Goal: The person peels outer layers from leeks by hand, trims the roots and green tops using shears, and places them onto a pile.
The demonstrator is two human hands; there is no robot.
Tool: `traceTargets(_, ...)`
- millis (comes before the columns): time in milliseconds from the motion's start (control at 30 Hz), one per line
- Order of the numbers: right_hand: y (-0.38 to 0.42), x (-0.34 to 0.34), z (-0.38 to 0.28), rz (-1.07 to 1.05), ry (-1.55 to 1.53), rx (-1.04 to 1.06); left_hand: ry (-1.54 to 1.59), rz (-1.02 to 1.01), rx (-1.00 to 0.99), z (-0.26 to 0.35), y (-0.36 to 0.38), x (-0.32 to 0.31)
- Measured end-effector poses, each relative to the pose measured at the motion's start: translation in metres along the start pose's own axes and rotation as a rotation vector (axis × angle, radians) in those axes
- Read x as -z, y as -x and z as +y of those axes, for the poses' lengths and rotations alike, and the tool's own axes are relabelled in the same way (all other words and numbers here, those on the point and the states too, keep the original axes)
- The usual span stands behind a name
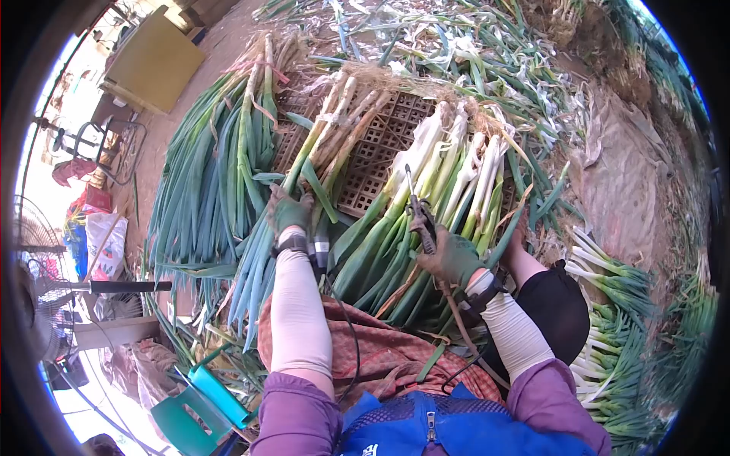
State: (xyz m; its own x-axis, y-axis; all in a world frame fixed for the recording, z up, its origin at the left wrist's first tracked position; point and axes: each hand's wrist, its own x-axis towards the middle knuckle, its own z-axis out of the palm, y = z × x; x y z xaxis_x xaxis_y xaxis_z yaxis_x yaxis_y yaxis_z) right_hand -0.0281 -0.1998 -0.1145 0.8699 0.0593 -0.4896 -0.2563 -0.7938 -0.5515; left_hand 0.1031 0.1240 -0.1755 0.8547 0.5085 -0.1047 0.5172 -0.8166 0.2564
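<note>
My left hand point(290, 211), in a dirty green glove, is closed around the green part of a few leeks point(325, 131) with brown, soiled outer leaves and roots. These lie across an upturned-looking brown plastic crate point(386, 135). My right hand point(456, 261), also gloved, grips an air blow gun point(423, 222). Its thin nozzle points away from me, over a row of leeks with white, cleaner shafts point(437, 156). From the gun a brown hose point(465, 332) runs down toward my lap.
Another leek pile point(209, 163) with long green leaves lies on the left. Peeled leaf scraps point(456, 49) cover the ground beyond the crate. White-stemmed leeks point(601, 349) are stacked at right. A fan point(42, 281) and a teal plastic object point(199, 410) stand at left.
</note>
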Motion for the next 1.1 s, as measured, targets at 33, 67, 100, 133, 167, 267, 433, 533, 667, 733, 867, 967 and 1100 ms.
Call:
traceTargets(33, -0.002, -0.008, 0.006, 0.018, 0.009, 0.007, -0.019, -0.043, -0.025, -0.005, -0.007, -0.003)
traceTargets(67, -0.005, -0.008, 0.005, -0.014, 0.063, -0.018, -0.037, -0.084, -0.048, -0.003, -0.011, 0.003)
traceTargets(100, -0.006, -0.007, 0.004, -0.013, 0.067, -0.021, -0.054, -0.122, -0.070, 0.001, -0.015, 0.009)
traceTargets(133, -0.006, -0.005, 0.001, -0.013, 0.070, -0.021, -0.072, -0.157, -0.091, 0.003, -0.017, 0.015)
traceTargets(167, -0.005, -0.005, -0.001, -0.012, 0.072, -0.018, -0.105, -0.125, -0.087, 0.002, -0.016, 0.016)
traceTargets(267, -0.007, 0.001, -0.001, -0.071, 0.038, -0.017, -0.111, 0.008, -0.083, 0.004, -0.009, 0.020)
traceTargets(433, -0.009, -0.005, 0.004, -0.074, 0.053, -0.016, 0.151, -0.200, -0.363, -0.066, -0.104, -0.025)
traceTargets(533, -0.009, -0.007, -0.001, -0.067, 0.112, -0.031, 0.037, -0.396, -0.382, -0.054, -0.093, -0.019)
traceTargets(667, -0.009, -0.006, 0.002, -0.070, 0.087, -0.039, -0.144, -0.360, -0.358, -0.005, -0.062, 0.037)
traceTargets(733, -0.007, -0.008, 0.001, -0.034, 0.081, -0.039, 0.038, -0.296, -0.415, 0.005, -0.060, 0.042)
traceTargets(867, -0.002, -0.012, -0.001, 0.001, -0.280, -0.045, 0.245, -0.323, -0.538, 0.055, 0.004, 0.081)
traceTargets(967, -0.002, -0.018, 0.000, -0.037, -0.431, -0.031, 0.104, -0.295, -0.815, 0.056, 0.022, 0.021)
traceTargets(1100, 0.018, -0.015, 0.000, 0.043, -0.430, 0.035, 0.106, -0.642, -0.733, 0.033, 0.029, -0.092)
